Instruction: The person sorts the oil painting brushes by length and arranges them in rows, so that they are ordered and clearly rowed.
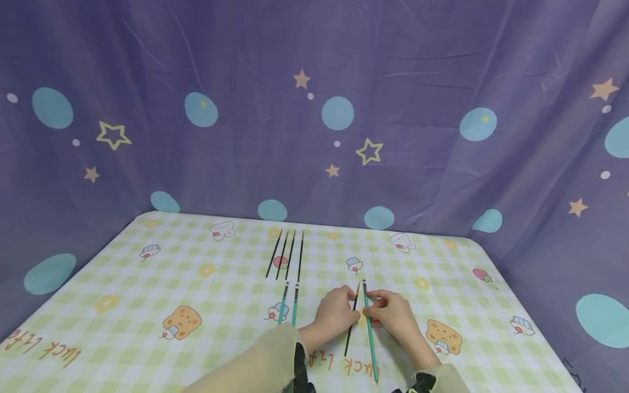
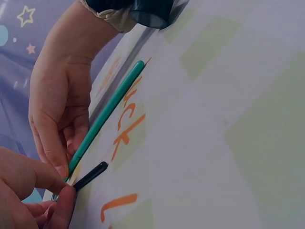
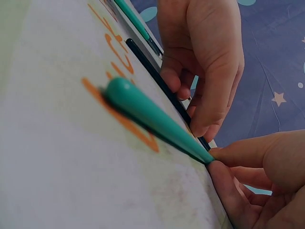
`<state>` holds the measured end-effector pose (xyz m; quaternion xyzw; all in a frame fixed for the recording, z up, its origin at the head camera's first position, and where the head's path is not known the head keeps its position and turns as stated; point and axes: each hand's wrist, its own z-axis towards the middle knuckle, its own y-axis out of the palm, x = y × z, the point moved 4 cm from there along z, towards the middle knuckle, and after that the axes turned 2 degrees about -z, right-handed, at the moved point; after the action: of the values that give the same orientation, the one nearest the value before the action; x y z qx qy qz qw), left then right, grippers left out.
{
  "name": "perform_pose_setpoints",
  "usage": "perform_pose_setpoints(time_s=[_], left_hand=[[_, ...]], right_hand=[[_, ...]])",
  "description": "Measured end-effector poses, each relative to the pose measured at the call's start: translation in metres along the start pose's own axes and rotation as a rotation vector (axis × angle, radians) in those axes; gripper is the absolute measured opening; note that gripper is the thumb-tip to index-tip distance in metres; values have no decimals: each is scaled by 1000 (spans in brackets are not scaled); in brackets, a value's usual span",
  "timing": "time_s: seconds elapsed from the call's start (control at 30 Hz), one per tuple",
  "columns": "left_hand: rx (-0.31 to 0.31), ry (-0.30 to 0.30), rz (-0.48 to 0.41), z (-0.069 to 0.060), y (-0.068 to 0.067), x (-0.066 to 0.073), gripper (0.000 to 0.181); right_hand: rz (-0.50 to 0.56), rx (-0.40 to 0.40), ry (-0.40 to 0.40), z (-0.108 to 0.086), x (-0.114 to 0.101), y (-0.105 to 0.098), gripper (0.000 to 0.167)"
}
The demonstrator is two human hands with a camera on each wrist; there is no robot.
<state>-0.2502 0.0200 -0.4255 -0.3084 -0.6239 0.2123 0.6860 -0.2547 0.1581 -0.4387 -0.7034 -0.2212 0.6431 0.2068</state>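
Note:
My left hand point(image 1: 336, 310) pinches a thin black paintbrush point(image 1: 349, 337) between thumb and fingers, its pointed tip toward the far side of the table. Just to the right, a green paintbrush point(image 1: 372, 349) with a flat dark tip is pinched by my right hand point(image 1: 392, 314). Both brushes lie along the tabletop, side by side and a little apart. In the left wrist view, the black handle end point(image 2: 90, 176) sticks out from the left fingers. The right wrist view shows the rounded green handle point(image 3: 147, 112) close up, running to the right fingertips.
Several thin black paintbrushes point(image 1: 300, 256) lie in a row farther back, left of centre. Nearer me are two green paintbrushes point(image 1: 295, 305), their lower parts hidden by my left arm. A checked cloth point(image 1: 236, 300) covers the table, and a purple curtain point(image 1: 275, 169) hangs behind.

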Motion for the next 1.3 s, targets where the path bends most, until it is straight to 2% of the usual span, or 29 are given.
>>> perform_pose_setpoints(time_s=[0.13,0.33,0.5,0.73,0.87,1.07,1.2,1.3], left_hand=[[5,-12,1,2,1,0,23],[30,-11,143,5,-1,2,18],[54,31,220,8,-5,3,15],[69,57,227,11,-8,0,14],[51,54,212,12,-8,-2,14],[23,84,155,7,-9,-2,15],[-4,109,173,5,-8,0,19],[2,126,202,6,-9,3,17]], right_hand=[[-8,1,3,0,1,0,41],[-5,-1,-5,0,1,1,41],[-5,3,-6,0,1,0,40],[4,5,-11,0,1,1,40],[4,6,-14,-1,1,0,40],[0,0,-11,-1,1,0,41],[-2,-1,-9,-1,1,0,40],[-3,2,-4,-1,1,1,40]])
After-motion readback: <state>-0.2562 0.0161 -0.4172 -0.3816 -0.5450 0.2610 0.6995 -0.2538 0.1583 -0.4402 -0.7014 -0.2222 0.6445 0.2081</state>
